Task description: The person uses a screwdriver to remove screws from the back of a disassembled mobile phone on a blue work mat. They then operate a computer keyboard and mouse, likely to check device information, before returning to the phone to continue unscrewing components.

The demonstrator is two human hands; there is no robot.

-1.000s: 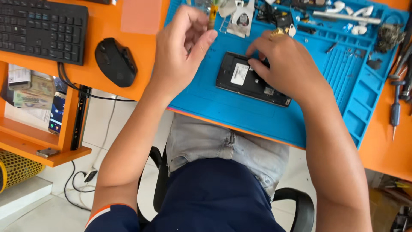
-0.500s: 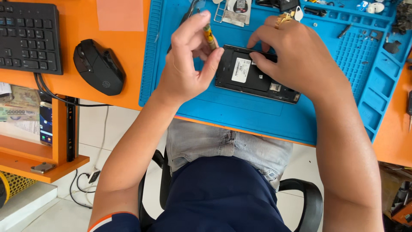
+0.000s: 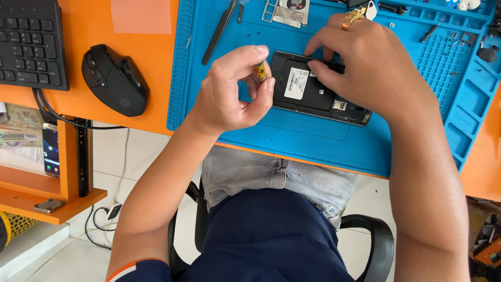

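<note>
Seated person at orange tabletop (image 3: 135,112), w/ blue work mat (image 3: 313,141) laid on it. Opened black phone (image 3: 318,89), back cover off, lies flat near mid-mat, white label & internals showing, slightly tilted w/ its right end lower in the frame. Left hand (image 3: 232,91) hovers just left of the phone's left end, fingers curled narrow, thumb & forefinger pinching a small yellow tube-like item (image 3: 260,70) held upright; can't tell exactly what it is. Right hand (image 3: 370,68) rests over the phone's upper right part, fingers spread & bent, fingertips (image 3: 315,65) touching the top edge & inner area of the phone; it holds nothing separate as far as visible. Gold ring (image 3: 354,18) on one right finger. Black tweezers (image 3: 219,31) lie on the mat's upper left, well apart from the phone. Small parts & a metal bracket (image 3: 284,10) sit along the mat's top edge, near right hand. Black mouse (image 3: 115,78) on bare tabletop left of the mat; black keyboard (image 3: 31,44) further left, at frame edge. Lower shelf (image 3: 47,201) at left carries a second phone (image 3: 50,151) w/ lit screen & some banknotes (image 3: 21,141). Person sits on black chair (image 3: 378,245), grey shorts, dark blue shirt.
</note>
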